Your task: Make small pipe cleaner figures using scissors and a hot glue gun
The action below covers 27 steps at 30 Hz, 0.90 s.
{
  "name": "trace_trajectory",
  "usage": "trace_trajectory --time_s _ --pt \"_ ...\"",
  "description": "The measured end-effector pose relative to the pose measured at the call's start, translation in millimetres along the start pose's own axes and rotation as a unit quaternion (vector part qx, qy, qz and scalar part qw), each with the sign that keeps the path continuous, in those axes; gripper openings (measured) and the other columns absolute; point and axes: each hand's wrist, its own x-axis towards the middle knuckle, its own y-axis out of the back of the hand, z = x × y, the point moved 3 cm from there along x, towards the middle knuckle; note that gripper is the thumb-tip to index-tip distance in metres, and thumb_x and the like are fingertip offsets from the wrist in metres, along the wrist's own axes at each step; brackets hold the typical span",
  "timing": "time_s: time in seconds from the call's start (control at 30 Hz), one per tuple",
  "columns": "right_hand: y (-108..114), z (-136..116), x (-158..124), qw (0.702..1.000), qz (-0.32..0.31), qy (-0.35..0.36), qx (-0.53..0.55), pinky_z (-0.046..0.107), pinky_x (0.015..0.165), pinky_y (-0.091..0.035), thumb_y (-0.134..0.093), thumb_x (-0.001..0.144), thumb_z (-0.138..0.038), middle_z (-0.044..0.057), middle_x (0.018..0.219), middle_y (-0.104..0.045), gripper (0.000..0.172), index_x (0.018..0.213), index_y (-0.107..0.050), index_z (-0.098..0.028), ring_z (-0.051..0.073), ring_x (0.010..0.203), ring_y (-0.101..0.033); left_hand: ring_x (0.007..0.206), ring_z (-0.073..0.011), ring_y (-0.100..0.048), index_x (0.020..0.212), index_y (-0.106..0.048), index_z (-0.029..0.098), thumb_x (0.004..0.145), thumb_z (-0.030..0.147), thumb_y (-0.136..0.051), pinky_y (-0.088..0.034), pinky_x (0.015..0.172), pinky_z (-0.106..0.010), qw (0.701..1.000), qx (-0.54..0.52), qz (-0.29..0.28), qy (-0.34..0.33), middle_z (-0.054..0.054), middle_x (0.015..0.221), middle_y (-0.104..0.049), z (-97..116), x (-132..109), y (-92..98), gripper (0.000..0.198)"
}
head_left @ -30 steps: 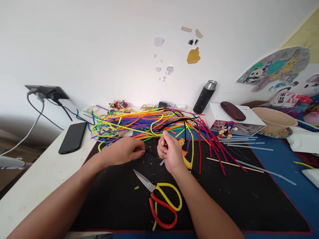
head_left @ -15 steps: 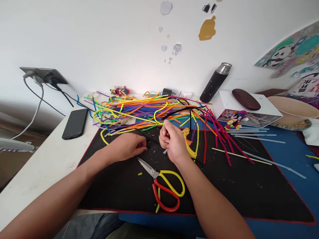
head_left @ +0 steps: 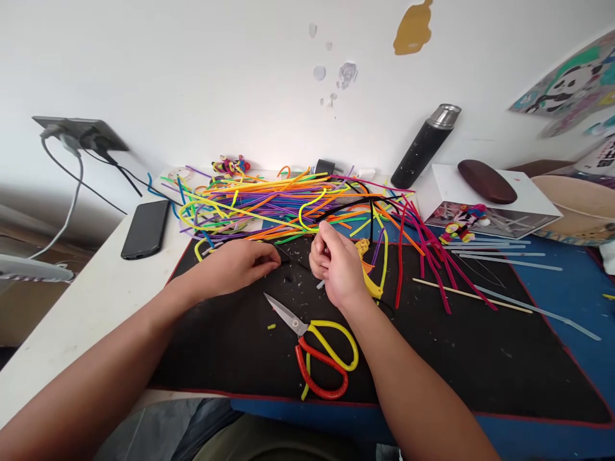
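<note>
My left hand (head_left: 245,261) is closed in a pinch above the black mat, its fingertips at a thin black pipe cleaner (head_left: 298,263) that shows faintly against the mat. To its right, my right hand (head_left: 340,266) is curled, thumb on top, at the other end of that dark strand; its grip is mostly hidden. Scissors (head_left: 298,328) with one red and one yellow handle lie below both hands, blades slightly toward the left. Partly behind my right wrist sits a yellow tool (head_left: 372,286). A heap of coloured pipe cleaners (head_left: 269,206) spreads just beyond my hands.
A black phone (head_left: 145,230) lies at the left. Along the wall stand a black flask (head_left: 425,147) and a white box (head_left: 504,186) with a brown case on it. Magenta pipe cleaners (head_left: 439,269), a wooden stick (head_left: 473,296) and glue sticks (head_left: 504,254) lie at the right.
The view has shifted slightly. My left hand has moved a little away from the scissors, toward the heap, and its fingers point more to the right. My right hand stays curled in about the same place.
</note>
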Motion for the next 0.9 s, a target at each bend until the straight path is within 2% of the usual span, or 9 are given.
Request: trace_trajectory --time_s 0.13,0.43,0.63,0.9 --pt "-1.0 -0.6 -0.7 1.000 -0.001 0.005 -0.005 0.020 0.037 -0.016 -0.079 0.082 -0.070 -0.011 0.046 -0.030 0.064 0.060 -0.043 -0.022 0.004 0.036 -0.023 0.082 -0.0199 -0.069 0.108 -0.074 0.025 0.099 0.034 -0.055 -0.043 0.071 -0.028 0.999 0.043 -0.013 -0.019 -0.001 0.097 -0.077 7.0 0.0 -10.1 0.022" --pt "0.2 0.3 0.6 1.000 0.001 0.008 -0.008 0.021 0.037 -0.016 -0.078 0.084 -0.069 -0.011 0.046 -0.030 0.063 0.060 -0.043 -0.022 0.004 0.037 -0.023 0.083 -0.0220 -0.069 0.102 -0.067 0.022 0.100 0.029 -0.061 -0.041 0.068 -0.031 0.988 0.133 -0.002 -0.080 -0.003 0.099 -0.074 22.2 6.1 -27.7 0.009" --pt "0.0 -2.0 0.5 1.000 0.002 0.008 -0.006 0.021 0.037 -0.016 -0.078 0.083 -0.070 -0.011 0.046 -0.030 0.064 0.060 -0.042 -0.023 0.004 0.037 -0.023 0.077 -0.0221 -0.068 0.091 -0.066 0.022 0.100 0.029 -0.058 -0.037 0.063 -0.032 0.989 0.144 0.007 -0.038 -0.003 0.090 -0.074 25.9 10.8 -30.9 0.013" --pt "-0.2 -3.6 -0.1 1.000 -0.001 0.007 -0.001 0.021 0.037 -0.015 -0.078 0.083 -0.070 -0.011 0.046 -0.030 0.063 0.061 -0.043 -0.023 0.004 0.036 -0.023 0.081 -0.0222 -0.070 0.098 -0.076 0.024 0.103 0.044 -0.050 -0.044 0.070 -0.031 0.999 0.038 0.019 0.012 -0.004 0.094 -0.079 13.7 6.5 -16.8 0.033"
